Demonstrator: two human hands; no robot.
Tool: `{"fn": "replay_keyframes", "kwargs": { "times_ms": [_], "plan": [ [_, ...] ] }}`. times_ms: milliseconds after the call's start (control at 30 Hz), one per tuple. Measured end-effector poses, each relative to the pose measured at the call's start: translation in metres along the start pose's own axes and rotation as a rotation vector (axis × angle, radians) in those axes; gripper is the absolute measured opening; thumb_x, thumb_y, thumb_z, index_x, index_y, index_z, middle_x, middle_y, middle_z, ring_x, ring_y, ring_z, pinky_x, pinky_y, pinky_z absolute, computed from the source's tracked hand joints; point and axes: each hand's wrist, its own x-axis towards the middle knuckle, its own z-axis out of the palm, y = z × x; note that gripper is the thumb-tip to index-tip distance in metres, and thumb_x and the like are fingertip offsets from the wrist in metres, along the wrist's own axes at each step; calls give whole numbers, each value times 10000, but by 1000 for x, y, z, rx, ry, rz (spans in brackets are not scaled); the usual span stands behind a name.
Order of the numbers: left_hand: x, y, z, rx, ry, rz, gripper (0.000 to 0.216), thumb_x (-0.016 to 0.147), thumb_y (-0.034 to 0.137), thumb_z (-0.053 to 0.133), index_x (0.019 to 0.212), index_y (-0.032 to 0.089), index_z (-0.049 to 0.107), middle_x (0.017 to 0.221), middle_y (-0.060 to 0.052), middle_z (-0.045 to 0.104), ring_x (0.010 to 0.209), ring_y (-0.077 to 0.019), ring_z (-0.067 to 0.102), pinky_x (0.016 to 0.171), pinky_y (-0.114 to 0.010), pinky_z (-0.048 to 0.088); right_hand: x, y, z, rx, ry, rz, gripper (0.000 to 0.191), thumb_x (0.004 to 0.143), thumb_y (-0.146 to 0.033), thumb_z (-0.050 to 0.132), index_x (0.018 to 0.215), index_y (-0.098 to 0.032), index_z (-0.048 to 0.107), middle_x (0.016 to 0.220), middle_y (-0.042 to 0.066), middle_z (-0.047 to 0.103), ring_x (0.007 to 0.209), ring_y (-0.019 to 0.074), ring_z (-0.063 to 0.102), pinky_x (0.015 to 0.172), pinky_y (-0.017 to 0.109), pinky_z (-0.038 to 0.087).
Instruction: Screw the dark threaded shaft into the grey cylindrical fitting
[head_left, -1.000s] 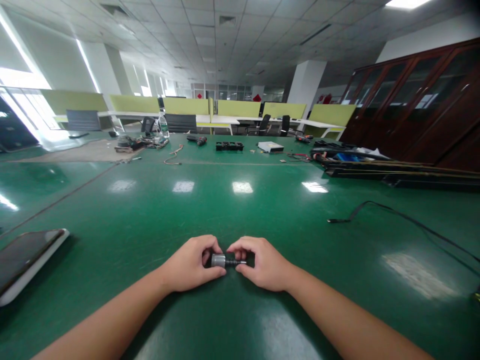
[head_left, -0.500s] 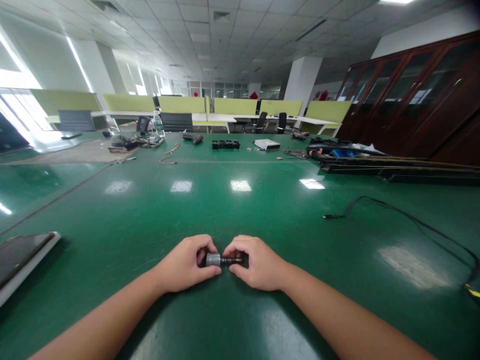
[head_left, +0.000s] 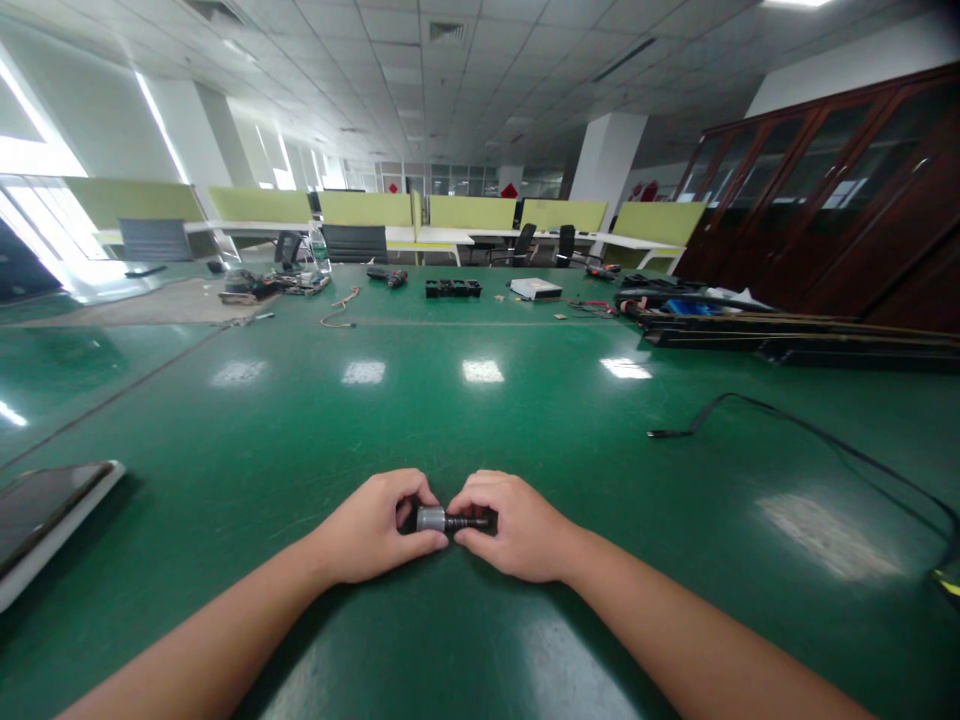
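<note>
Both my hands rest on the green table (head_left: 480,420), close in front of me, with a small metal part between them. The part has a silver cylinder (head_left: 431,519) and a dark threaded shaft (head_left: 469,521) sticking out to the right. My left hand (head_left: 371,530) pinches the silver cylinder between thumb and fingers. My right hand (head_left: 514,525) pinches the dark shaft, fingers curled over it. The two hands almost touch.
A flat tablet-like device (head_left: 45,515) lies at the left. A black cable (head_left: 787,430) snakes across the right side. Long dark rails (head_left: 787,340), tools, a black tray (head_left: 452,289) and a white box (head_left: 535,289) lie at the far end. Wooden cabinets (head_left: 840,190) stand right.
The view has shifted slightly. My hands hold the same part in the same spot; the right fingers have closed in a little toward the silver cylinder.
</note>
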Motion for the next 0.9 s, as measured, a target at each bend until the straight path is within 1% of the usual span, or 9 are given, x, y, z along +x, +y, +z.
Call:
{"fn": "replay_keyframes", "kwargs": {
  "times_ms": [600, 900],
  "plan": [
    [0, 1, -1, 1, 14, 22, 233, 777, 378, 717, 864, 177, 637, 693, 38, 531, 644, -136, 470, 583, -230, 324, 0, -2, -2, 12, 9, 3, 158, 735, -121, 703, 881, -181, 696, 764, 13, 629, 734, 161, 565, 684, 274, 423],
    [0, 0, -1, -20, 30, 52, 210, 780, 355, 721, 865, 177, 651, 703, 37, 535, 635, -130, 485, 583, -227, 329, -1, -1, -1, 7, 4, 12, 168, 721, -147, 727, 881, -185, 693, 758, 9, 627, 732, 162, 563, 686, 275, 425]
  ]
}}
